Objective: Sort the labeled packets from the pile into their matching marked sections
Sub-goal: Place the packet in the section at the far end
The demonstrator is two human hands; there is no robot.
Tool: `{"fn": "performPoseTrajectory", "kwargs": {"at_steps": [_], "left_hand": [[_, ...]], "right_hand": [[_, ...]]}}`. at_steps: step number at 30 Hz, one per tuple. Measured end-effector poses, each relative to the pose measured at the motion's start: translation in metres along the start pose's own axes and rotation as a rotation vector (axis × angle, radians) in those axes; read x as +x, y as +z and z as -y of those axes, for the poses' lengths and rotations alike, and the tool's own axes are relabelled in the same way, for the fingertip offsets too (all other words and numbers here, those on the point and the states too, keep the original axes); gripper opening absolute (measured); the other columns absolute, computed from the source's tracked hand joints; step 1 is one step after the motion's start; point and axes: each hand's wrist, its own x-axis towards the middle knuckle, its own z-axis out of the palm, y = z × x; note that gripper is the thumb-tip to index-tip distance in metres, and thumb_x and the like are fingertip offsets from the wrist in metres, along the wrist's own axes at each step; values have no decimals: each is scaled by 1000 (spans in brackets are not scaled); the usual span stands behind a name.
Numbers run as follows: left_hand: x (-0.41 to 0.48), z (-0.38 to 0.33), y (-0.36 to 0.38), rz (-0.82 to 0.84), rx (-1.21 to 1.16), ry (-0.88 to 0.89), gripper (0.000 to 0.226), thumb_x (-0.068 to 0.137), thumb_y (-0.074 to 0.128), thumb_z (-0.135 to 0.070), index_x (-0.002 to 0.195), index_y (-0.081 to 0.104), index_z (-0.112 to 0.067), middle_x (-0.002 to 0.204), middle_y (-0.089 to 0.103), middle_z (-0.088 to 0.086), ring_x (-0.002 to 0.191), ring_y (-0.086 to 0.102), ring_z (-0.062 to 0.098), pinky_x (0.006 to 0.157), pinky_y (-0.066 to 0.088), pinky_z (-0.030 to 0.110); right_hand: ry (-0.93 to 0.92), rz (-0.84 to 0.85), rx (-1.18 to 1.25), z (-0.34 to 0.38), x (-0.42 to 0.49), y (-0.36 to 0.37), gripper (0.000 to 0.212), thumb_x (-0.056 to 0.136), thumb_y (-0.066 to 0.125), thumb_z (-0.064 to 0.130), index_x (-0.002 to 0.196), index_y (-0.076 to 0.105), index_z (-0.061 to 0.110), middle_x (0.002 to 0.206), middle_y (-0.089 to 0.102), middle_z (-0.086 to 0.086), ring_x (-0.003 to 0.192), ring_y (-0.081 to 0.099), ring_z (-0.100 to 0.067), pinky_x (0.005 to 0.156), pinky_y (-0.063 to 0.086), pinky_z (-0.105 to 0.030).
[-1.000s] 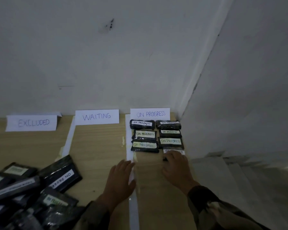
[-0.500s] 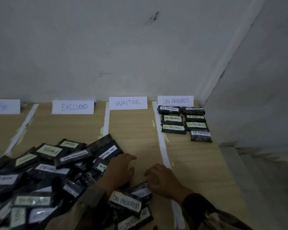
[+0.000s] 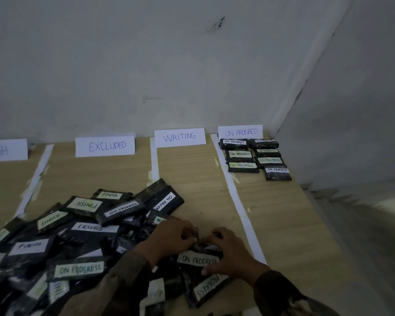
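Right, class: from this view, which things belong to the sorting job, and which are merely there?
Part of the job:
- pile of packets
- ON PROGRESS packet under both hands: left hand, right hand
- section signs: EXCLUDED, WAITING, ON PROGRESS
- sorted packets
- white divider strips

Merely there:
- wall
- floor

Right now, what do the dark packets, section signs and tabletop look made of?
Black rectangular packets: probably glossy plastic film, since they crinkle and glint; paper-like labels stuck on.
White handwritten section signs: matte paper or card, standing upright.
Light wood-grain tabletop: likely laminate; it could be real wood.
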Motion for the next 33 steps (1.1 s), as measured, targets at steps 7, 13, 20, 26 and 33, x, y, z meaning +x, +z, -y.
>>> {"fn": "performPoseTrajectory", "kwargs": {"at_steps": [7,13,20,26,33], "left_hand": [[-7,5,-10,26,-65,19,21,79,67,-47,85,71,-28,83,68,-13,77,60,0,70,48,19],[-3,8,-18,-62,-138,-67,8,82,67,-33,75,65,-31,82,68,-11,76,61,2,72,48,17],[3,0,-23,-96,-181,-83,9,86,65,-32,80,66,-26,86,68,-7,82,62,5,67,45,10],[23,-21,-14,-165,-186,-117,22,94,49,-35,111,61,-29,104,62,-12,95,57,6,80,46,20],[62,-40,8,-267,40,-72,46,94,41,-39,137,42,-22,139,46,-2,128,41,16,104,32,27]], "right_hand": [[43,-106,50,8,1,3,69,61,77,59,124,57,38,138,36,6,129,33,-15,107,33,-36],[-158,-366,-69,17,4,1,67,62,60,58,124,54,35,123,49,8,120,41,-10,99,34,-38],[-254,-341,-154,16,14,-18,60,66,56,49,122,55,24,116,53,4,107,47,-16,86,39,-32],[-249,-347,-295,-9,16,-51,52,71,68,39,120,55,25,114,56,4,104,49,-18,77,37,-30],[-136,-342,-369,-61,31,-103,45,72,69,40,113,55,28,113,54,5,103,48,-19,74,30,-30]]}}
